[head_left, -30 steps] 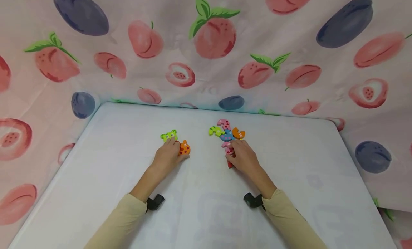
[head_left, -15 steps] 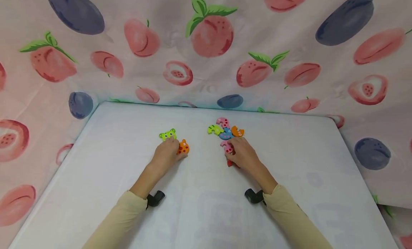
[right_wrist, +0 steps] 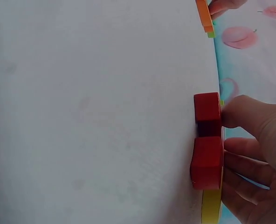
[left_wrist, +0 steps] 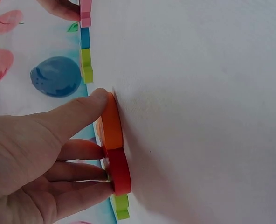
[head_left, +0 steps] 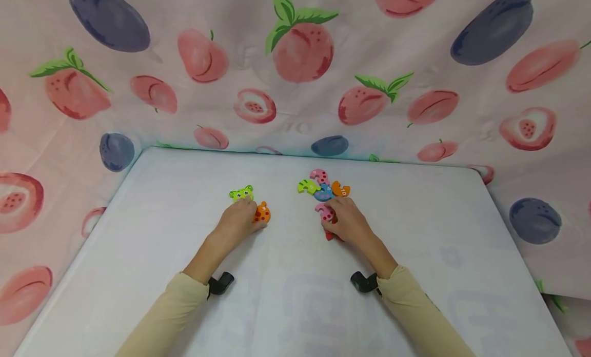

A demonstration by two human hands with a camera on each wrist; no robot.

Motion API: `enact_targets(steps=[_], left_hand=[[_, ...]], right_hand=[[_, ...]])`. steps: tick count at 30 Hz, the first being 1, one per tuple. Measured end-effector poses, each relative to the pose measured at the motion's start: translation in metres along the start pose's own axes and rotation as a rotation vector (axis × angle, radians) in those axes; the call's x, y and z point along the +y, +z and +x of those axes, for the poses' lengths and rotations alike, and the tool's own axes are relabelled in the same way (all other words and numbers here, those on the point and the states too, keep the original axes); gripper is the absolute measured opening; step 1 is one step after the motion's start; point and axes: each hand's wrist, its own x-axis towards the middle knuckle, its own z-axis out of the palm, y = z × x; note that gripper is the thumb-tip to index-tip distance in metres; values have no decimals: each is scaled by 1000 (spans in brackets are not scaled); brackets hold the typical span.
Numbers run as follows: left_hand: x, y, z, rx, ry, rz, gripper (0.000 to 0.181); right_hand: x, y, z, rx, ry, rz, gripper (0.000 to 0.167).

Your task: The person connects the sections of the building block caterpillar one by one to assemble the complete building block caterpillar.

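In the head view, my left hand [head_left: 234, 222] is at an orange spotted piece [head_left: 263, 213], beside a green animal-face piece [head_left: 242, 194]. The left wrist view shows its thumb on the end of the orange piece [left_wrist: 112, 123] and its fingers against a red piece [left_wrist: 120, 171] touching it. My right hand [head_left: 353, 223] covers part of a red piece [head_left: 329, 235] and sits by a pink spotted piece [head_left: 325, 212]. Seen from the right wrist, thumb and fingers lie along the red piece [right_wrist: 207, 162], with a yellow piece [right_wrist: 211, 205] beside it.
Behind the right hand, a pink curved piece [head_left: 319, 176], a green striped piece [head_left: 308, 186], a blue piece [head_left: 324, 193] and an orange piece [head_left: 340, 189] lie close together. The white table [head_left: 277, 295] meets a fruit-patterned cloth [head_left: 295, 111] at its back edge.
The head view has shifted slightly. A little more of the red piece shows below my right hand. Both hands stay at the same pieces.
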Motion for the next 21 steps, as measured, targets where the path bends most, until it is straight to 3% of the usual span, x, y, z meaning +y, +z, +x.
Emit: enact_targets(steps=[14, 21], left_hand=[[-8, -8, -2, -54, 25, -58, 45], [-9, -7, -3, -46, 26, -75, 47]], right_hand=[[-1, 0, 1, -19, 19, 15, 48], [0, -2, 1, -35, 36, 41, 51]])
